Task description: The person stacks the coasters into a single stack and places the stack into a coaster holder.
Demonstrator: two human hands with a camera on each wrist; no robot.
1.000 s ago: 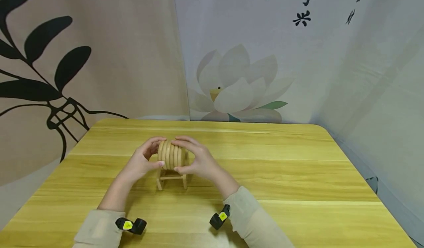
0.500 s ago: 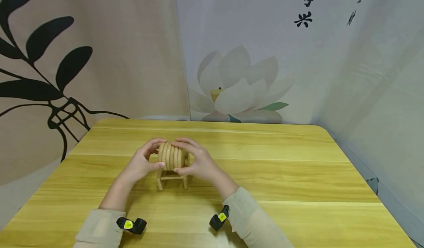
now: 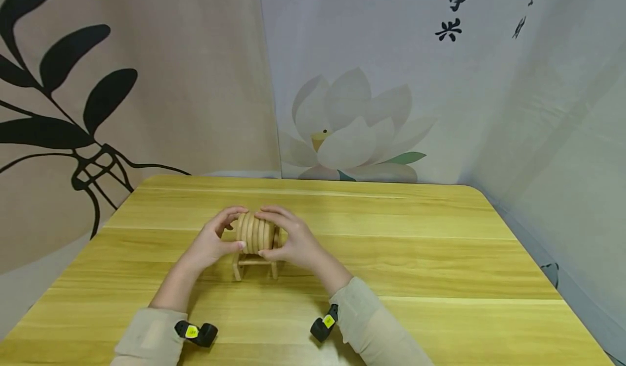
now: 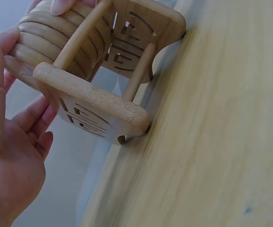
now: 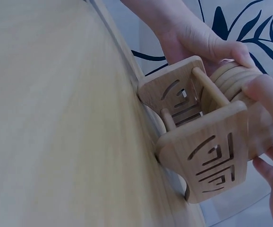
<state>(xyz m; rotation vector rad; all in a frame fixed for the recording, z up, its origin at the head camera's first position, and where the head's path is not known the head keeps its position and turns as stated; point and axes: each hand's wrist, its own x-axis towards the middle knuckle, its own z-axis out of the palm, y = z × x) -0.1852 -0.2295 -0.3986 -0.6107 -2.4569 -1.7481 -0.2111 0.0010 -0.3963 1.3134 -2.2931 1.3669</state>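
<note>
A row of round wooden coasters point(image 3: 255, 233), standing on edge face to face, sits in the top of a small wooden rack point(image 3: 254, 263). Cut-out line patterns mark the rack's end panel point(image 5: 217, 161), and round rods join its two ends. My left hand point(image 3: 215, 238) grips the left end of the row, thumb in front and fingers over the top. From the other end my right hand point(image 3: 295, 238) holds the coasters the same way. The right wrist view shows the coasters partly behind the rack's rod; whether they rest on its bottom is hidden.
The rack stands on a wooden table point(image 3: 415, 268), left of its middle. Behind the table hang pale curtains point(image 3: 205, 83) printed with dark leaves and a lotus. Each sleeve cuff carries a small black camera point(image 3: 323, 328).
Both hands have shifted the coasters slightly down and to the right, lower against the rack. The rack has stayed almost in place.
</note>
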